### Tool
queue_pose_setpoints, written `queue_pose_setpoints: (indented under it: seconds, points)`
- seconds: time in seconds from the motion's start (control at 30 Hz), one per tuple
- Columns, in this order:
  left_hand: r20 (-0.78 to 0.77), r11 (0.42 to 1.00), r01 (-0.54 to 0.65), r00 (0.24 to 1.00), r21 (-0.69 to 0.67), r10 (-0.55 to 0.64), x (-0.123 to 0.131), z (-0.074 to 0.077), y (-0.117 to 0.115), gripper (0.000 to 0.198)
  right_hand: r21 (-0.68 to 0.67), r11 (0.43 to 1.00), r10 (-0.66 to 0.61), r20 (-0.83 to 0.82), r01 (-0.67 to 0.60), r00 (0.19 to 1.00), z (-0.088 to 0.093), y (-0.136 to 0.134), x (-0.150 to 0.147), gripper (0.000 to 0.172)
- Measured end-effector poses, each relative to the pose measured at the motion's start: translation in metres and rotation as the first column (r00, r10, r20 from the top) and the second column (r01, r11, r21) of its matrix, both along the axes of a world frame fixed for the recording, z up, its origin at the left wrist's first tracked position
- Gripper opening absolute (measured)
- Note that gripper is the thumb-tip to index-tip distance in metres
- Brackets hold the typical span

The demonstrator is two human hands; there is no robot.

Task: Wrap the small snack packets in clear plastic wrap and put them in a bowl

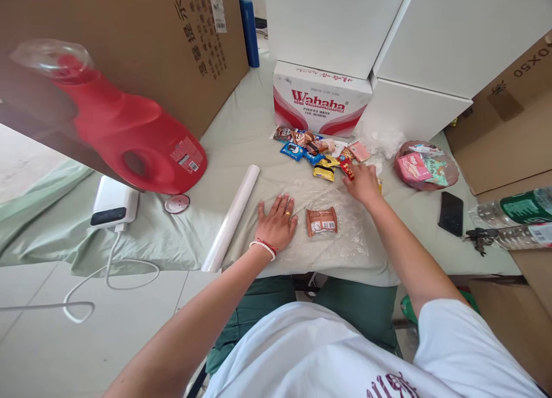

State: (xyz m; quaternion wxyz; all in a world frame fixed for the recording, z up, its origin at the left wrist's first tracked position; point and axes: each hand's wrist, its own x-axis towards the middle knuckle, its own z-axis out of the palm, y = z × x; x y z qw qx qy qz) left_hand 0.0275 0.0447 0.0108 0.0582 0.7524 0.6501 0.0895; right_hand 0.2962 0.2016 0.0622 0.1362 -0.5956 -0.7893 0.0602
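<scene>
My left hand (pixel 277 221) lies flat with its fingers stretched out, palm down at the left edge of a sheet of clear plastic film (pixel 297 251). On the film to its right rests a brown wrapped snack (pixel 321 221). My right hand (pixel 364 184) reaches to the snack pile, its fingers closed at the lower end of a red snack packet (pixel 346 161). Beside that packet are yellow snack packets (pixel 324 172), blue packets (pixel 293 151), brown packets (pixel 302 137) and a pink packet (pixel 360 150). A white roll (pixel 233 217) lies left of my left hand.
A Wahaba-style white-and-red carton (pixel 321 107) stands behind the snacks. At right are a pink bowl (pixel 420 179) of packets, a black phone (pixel 451 214) and plastic bottles (pixel 526 207). At left are a red jug (pixel 142 133) and a white power bank (pixel 112 202) with a cable.
</scene>
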Motion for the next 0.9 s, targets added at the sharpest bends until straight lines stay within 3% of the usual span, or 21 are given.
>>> queue_pose_setpoints:
  seconds: [0.03,0.1,0.23,0.33,0.4,0.47,0.53,0.57,0.63,0.7,0.8,0.9]
  points:
    - [-0.001,1.0,0.0,1.0,0.002,0.0,0.0,0.0,0.0,0.06,-0.002,0.992,-0.123,0.048,0.124,0.991,0.0,0.016,0.002,0.058]
    - [0.001,1.0,0.001,1.0,0.005,-0.001,0.0,0.0,0.001,0.06,-0.064,0.968,-0.235,0.115,0.243,0.965,-0.005,0.04,0.004,0.068]
    - [0.014,1.0,0.001,1.0,0.006,-0.001,0.0,0.001,0.0,0.06,-0.154,0.952,-0.258,0.055,0.263,0.965,-0.012,0.061,0.005,0.056]
    - [0.026,1.0,0.002,1.0,0.006,-0.002,0.001,0.002,0.0,0.06,-0.009,0.962,-0.273,-0.096,0.273,0.957,-0.001,0.052,0.01,0.056]
    - [0.033,1.0,0.002,0.999,0.009,-0.003,0.001,0.002,0.0,0.061,0.129,0.983,-0.106,-0.164,0.128,0.981,0.014,0.03,0.011,0.058]
    - [0.038,1.0,0.0,0.999,0.009,0.0,0.001,0.002,0.0,0.061,0.163,0.973,0.187,-0.144,-0.163,0.972,0.029,-0.005,0.008,0.058]
    - [0.042,1.0,0.0,0.999,0.006,-0.001,0.001,0.002,0.0,0.061,0.066,0.894,0.447,-0.078,-0.443,0.891,0.037,-0.047,-0.001,0.057]
    - [0.042,1.0,0.004,0.999,0.004,-0.004,0.001,0.003,0.0,0.061,0.005,0.855,0.518,-0.035,-0.518,0.855,0.036,-0.067,-0.007,0.056]
    - [0.042,1.0,0.011,0.999,0.005,-0.011,0.001,0.002,0.0,0.061,-0.101,0.821,0.57,0.07,-0.562,0.819,0.027,-0.1,-0.018,0.056]
    - [0.042,1.0,0.014,0.999,0.014,-0.015,0.001,0.002,0.0,0.061,-0.157,0.827,0.561,0.171,-0.54,0.81,0.013,-0.12,-0.025,0.058]
    - [0.043,1.0,0.012,0.999,0.025,-0.013,0.001,0.001,-0.001,0.061,-0.155,0.835,0.55,0.245,-0.527,0.799,-0.003,-0.125,-0.026,0.062]
    - [0.045,1.0,0.007,0.999,0.027,-0.009,0.001,0.001,-0.001,0.06,-0.11,0.828,0.56,0.219,-0.55,0.799,-0.002,-0.119,-0.022,0.062]
